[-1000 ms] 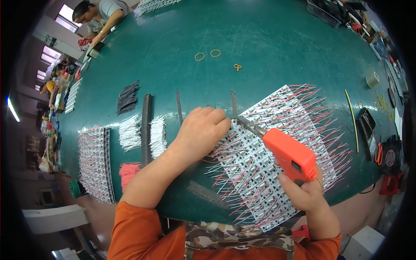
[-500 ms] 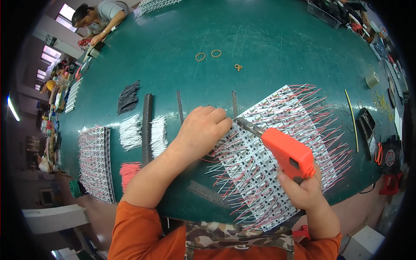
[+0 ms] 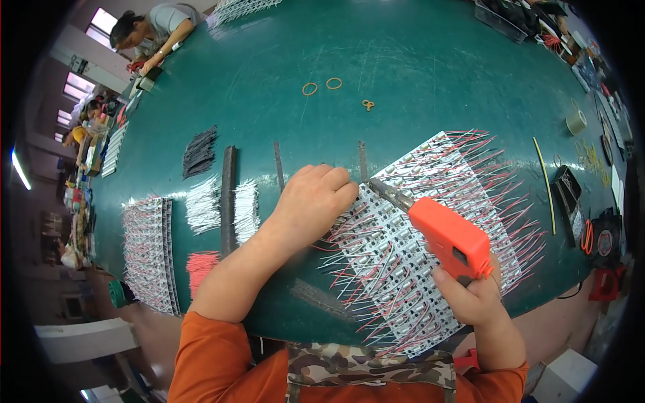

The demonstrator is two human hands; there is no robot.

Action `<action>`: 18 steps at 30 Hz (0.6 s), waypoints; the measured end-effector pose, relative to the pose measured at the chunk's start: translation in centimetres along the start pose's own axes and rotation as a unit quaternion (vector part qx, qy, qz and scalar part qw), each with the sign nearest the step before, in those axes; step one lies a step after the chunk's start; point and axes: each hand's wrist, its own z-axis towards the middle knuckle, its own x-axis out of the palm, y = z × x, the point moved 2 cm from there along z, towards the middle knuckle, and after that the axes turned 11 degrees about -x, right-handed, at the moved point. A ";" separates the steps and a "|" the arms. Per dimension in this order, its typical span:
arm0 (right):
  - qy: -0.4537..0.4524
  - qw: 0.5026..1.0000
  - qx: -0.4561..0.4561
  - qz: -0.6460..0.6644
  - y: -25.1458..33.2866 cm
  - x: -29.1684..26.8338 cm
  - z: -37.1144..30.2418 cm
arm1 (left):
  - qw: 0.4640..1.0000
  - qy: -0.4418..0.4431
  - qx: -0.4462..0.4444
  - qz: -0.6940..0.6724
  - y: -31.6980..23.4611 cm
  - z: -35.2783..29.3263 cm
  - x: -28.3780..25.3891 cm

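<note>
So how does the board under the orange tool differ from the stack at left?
The board lies slanted; the stack runs nearly straight up the view. The orange tool reaches over the board, but not the stack. The stack shows layered edges, while the board looks broader. Both are pale with red wires.

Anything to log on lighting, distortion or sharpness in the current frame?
Head view: black fisheye border, green table edges curving toward the rim; head view: strip light glowing white at far left; head view: orange tool and right hand clearly outlined, distant person in yellow small and soft.
</note>
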 end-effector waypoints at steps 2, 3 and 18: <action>0.004 1.000 0.019 0.022 0.2 0.0 0.1 | 1.000 0.003 -0.003 0.003 -0.1 0.0 0.1; 0.002 1.000 0.018 0.023 0.4 -0.1 0.1 | 1.000 -0.013 -0.006 -0.006 -0.1 0.0 0.1; -0.044 0.999 -0.017 0.024 -1.0 -0.6 -2.2 | 0.999 -0.027 0.021 0.003 -1.1 0.1 -1.6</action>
